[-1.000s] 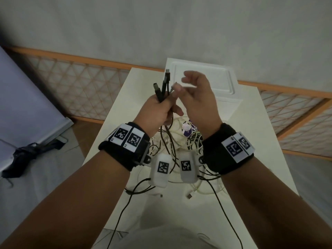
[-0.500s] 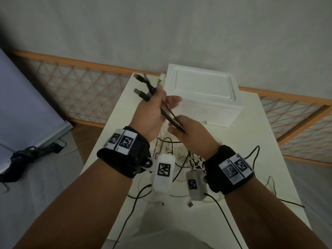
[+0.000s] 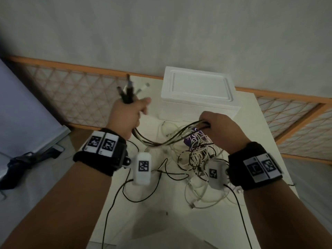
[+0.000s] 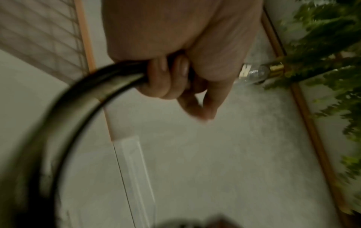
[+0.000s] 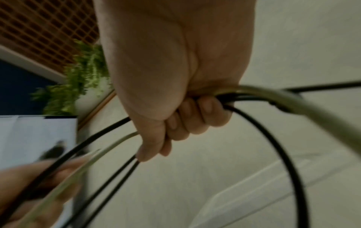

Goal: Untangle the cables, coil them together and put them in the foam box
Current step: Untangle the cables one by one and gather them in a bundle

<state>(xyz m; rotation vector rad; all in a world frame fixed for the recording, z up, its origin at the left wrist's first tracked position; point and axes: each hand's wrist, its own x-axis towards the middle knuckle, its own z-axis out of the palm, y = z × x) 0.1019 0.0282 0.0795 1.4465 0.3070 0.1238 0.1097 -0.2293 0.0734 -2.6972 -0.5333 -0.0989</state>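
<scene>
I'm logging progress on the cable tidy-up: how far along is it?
Done: plug ends gathered in the left hand. In hand: the right hand grips the same black and white cables, stretching them. Left: the tangled pile on the table, coiling, and the white foam box, still lidded.

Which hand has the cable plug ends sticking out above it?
The left hand: it grips the cable bundle just below the plug ends, which fan out above its fist. The right hand holds the same bundle further along, with no plugs showing.
</scene>
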